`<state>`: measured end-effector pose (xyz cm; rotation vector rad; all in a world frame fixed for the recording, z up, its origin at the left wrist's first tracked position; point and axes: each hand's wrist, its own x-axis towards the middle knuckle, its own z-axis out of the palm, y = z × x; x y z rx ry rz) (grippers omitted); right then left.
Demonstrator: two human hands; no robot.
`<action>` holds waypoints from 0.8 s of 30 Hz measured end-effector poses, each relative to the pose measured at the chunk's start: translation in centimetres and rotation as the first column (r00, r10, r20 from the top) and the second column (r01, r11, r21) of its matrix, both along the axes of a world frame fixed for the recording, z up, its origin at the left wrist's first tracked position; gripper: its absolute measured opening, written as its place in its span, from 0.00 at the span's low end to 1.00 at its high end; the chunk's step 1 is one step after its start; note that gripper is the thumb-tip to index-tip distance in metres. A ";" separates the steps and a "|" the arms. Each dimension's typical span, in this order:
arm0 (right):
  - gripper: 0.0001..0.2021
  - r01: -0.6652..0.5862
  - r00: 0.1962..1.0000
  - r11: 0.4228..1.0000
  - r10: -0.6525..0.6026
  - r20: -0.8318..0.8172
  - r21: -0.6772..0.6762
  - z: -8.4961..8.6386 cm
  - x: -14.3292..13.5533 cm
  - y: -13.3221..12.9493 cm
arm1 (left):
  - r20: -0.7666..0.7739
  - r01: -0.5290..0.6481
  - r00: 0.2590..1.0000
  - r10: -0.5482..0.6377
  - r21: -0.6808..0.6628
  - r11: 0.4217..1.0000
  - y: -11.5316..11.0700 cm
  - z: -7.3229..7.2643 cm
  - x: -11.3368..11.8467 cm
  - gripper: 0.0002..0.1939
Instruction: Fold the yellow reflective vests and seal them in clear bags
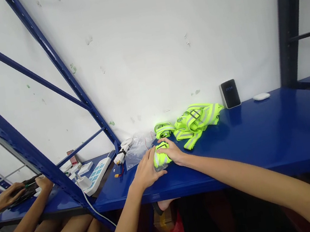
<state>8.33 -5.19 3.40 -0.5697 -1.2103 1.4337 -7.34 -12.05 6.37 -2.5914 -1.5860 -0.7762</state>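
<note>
A folded yellow-green reflective strap bundle (161, 158), with clear plastic around its lower end, lies between my hands near the table's front edge. My left hand (147, 170) grips it from the left, thumb below it. Over its upper right side curl the fingers of my right hand (173, 152). Just behind is another rolled strap (163, 130). A loose heap of the same strap (198, 121), with a dark buckle, rests against the wall to the right. Clear plastic bags (138, 150) lie to the left.
The blue table (264, 134) holds a black-screened device (230, 94) and a white oval case (261, 96). Left are a power strip (98, 176), a small white device with wires (122, 156) and a blue rack post (26, 140); beyond it, another person's hands (44, 182).
</note>
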 end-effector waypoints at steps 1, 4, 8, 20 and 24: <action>0.24 -0.009 1.000 1.000 0.008 0.016 0.001 0.0 0.0 0.0 | 0.003 -0.011 1.000 0.011 -0.007 1.000 0.2 0.1 0.1 0.47; 0.23 -0.032 0.995 0.999 0.028 0.095 0.037 -0.2 0.1 0.4 | 0.091 -0.058 0.994 0.060 -0.026 0.998 0.8 -0.1 0.3 0.41; 0.22 0.047 0.969 0.982 -0.090 0.230 0.185 -1.0 0.1 1.4 | 0.304 -0.043 0.950 0.068 -0.089 0.995 1.3 -1.3 0.5 0.42; 0.22 0.021 0.862 0.932 -0.200 0.466 0.361 -1.0 1.3 -0.3 | 0.445 0.053 0.895 0.004 -0.114 0.992 0.7 -3.3 1.9 0.43; 0.29 -0.264 0.921 0.963 0.237 0.308 0.047 -1.1 3.2 0.3 | 0.359 0.029 0.933 -0.013 -0.040 0.999 0.3 -3.8 2.0 0.42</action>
